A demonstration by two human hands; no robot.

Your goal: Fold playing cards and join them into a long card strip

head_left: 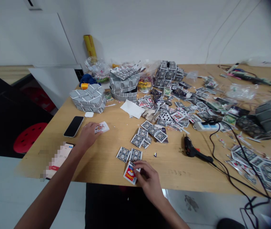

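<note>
In the head view, left of the glue gun (193,151) and nearer the table's edge, pinches 1 red-fronted card (129,175) in the right hand (149,176), pointed lengthwise away, tilted slightly right. Farther left of the glue gun, touches 1 pale card (104,127) with the left hand (88,133), aligned lengthwise nearly left-to-right; cannot tell if gripped. Angles both forearms inward, fingers bent.

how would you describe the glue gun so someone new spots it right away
On the wooden table, find the white power strip right of the middle. Just in front of it lies the glue gun, black and pistol-shaped, its nozzle pointing away from you. The nearby playing cards are flat and patterned; this is bulky and plain.
</note>
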